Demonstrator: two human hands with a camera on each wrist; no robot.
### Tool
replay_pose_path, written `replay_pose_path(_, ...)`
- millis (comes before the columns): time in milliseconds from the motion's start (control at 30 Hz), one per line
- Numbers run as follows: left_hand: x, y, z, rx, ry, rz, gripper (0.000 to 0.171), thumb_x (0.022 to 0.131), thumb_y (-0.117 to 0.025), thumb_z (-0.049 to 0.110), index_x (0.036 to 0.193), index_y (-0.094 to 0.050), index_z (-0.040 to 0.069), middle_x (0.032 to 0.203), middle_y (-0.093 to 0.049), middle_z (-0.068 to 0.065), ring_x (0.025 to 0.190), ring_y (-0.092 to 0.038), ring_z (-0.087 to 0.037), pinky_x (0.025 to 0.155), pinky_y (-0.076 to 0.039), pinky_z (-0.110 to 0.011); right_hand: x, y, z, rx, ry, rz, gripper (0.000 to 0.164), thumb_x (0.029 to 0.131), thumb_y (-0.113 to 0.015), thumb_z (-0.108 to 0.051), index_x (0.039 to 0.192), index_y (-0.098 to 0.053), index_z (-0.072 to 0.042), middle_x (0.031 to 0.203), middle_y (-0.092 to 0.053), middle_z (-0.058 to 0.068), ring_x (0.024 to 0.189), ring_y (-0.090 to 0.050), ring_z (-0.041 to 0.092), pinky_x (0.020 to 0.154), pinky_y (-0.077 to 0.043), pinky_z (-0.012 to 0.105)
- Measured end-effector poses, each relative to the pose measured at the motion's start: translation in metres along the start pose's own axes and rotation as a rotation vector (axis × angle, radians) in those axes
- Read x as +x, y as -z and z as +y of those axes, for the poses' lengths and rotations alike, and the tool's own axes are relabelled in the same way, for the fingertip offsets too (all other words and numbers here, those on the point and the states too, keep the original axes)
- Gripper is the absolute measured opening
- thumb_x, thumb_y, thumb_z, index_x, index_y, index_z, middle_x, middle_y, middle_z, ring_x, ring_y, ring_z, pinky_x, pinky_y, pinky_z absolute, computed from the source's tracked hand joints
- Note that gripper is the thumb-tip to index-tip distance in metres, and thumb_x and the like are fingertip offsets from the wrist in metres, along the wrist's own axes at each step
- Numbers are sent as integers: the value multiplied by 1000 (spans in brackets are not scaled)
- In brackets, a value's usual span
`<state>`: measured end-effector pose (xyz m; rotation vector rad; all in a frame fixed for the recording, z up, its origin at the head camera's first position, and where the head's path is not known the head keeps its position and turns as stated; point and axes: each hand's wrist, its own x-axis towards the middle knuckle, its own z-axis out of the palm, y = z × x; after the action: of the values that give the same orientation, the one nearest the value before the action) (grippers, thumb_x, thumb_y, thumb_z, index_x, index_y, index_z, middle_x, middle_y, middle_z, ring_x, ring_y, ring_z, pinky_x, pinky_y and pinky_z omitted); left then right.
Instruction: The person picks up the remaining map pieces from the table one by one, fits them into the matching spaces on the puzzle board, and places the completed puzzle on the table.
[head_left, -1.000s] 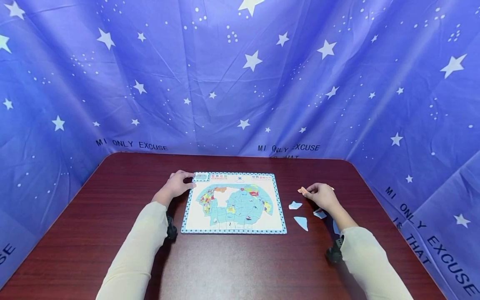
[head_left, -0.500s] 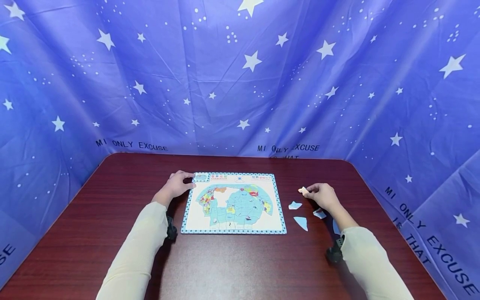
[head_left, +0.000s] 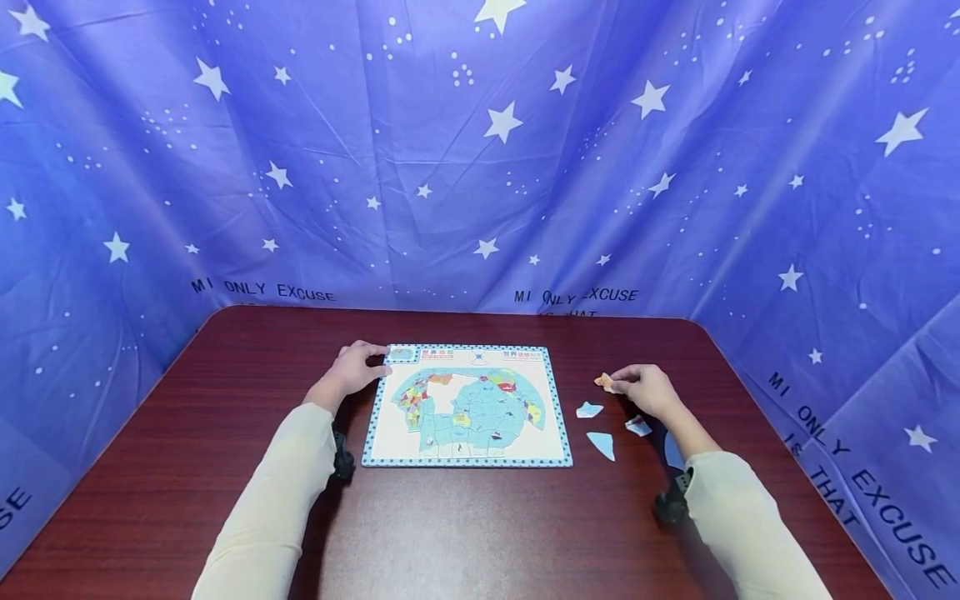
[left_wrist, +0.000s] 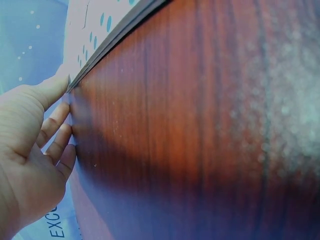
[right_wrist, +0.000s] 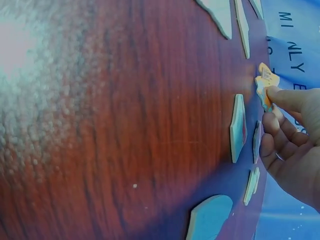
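Note:
On the table lies a world-map jigsaw puzzle board (head_left: 387,437), flat, with a blue dotted border. Much of its blue map is filled, and a white gap shows left of the map's middle. My left hand (head_left: 348,372) rests at the board's upper left corner, thumb and fingertips touching its edge, the other fingers loosely bent in the left wrist view. Right of the board, my right hand (head_left: 651,391) pinches an orange puzzle piece (right_wrist: 269,76) between thumb and fingers, its printed face showing in the right wrist view.
Several loose blue puzzle pieces lie right of the board, among them a pointed one (head_left: 602,446) and a small one (head_left: 589,409). A rounded blue piece (right_wrist: 212,215) is near my right wrist. A starry blue curtain (head_left: 480,167) hangs behind the dark red table (head_left: 450,533).
The orange piece has turned in my right fingers: its pale side showed half a second ago, its orange face shows now. My left hand and the board have stayed put.

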<state>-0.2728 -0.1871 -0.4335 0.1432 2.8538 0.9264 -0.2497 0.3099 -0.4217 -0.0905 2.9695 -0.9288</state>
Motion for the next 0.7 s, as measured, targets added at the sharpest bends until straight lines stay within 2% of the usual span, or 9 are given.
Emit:
replay_pose_path(433, 2, -1, -1, 0, 7, -2, 48, 92, -59, 27, 136, -50, 10, 141, -38, -19, 126, -30, -38, 104, -29, -56, 3, 0, -5, 46, -12, -30, 21, 91, -60, -17, 100, -69, 0, 85, -68, 13, 66, -55, 15, 58, -45, 27)
replay_pose_path(700, 1, -2, -1, 1, 7, 1, 48, 92, -59, 25, 136, -50, 10, 141, -38, -19, 126, -30, -38, 105, -28, -56, 4, 0, -9, 99, 10, -43, 22, 91, -59, -16, 100, -67, 3, 82, -68, 13, 63, -57, 16, 56, -45, 28)
